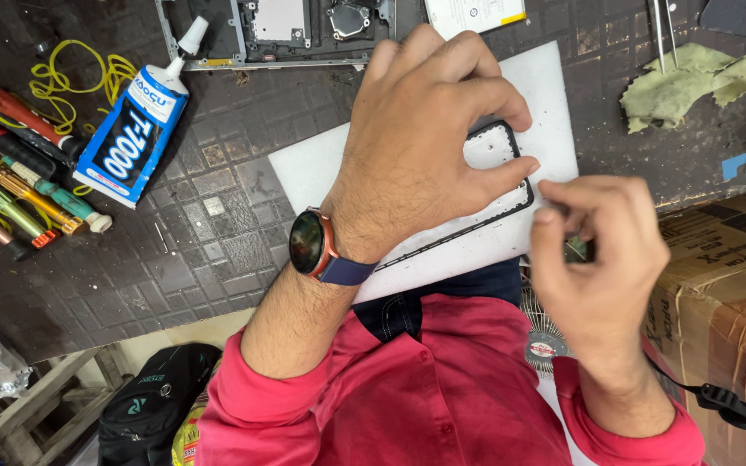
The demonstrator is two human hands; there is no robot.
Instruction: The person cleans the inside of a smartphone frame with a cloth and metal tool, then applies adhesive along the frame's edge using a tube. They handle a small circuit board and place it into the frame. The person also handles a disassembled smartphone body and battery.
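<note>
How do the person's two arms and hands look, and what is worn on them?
Both arms wear red sleeves pushed up the forearms. The left hand has a round dark-faced watch with an orange-red case and blue strap at the wrist. The right hand wears nothing.

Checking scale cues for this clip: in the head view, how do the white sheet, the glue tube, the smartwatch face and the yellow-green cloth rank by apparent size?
Largest to smallest as they look:
1. white sheet, partly hidden by the left hand
2. glue tube
3. yellow-green cloth, close to the tube, so unsure
4. smartwatch face, though nearer the camera
</note>
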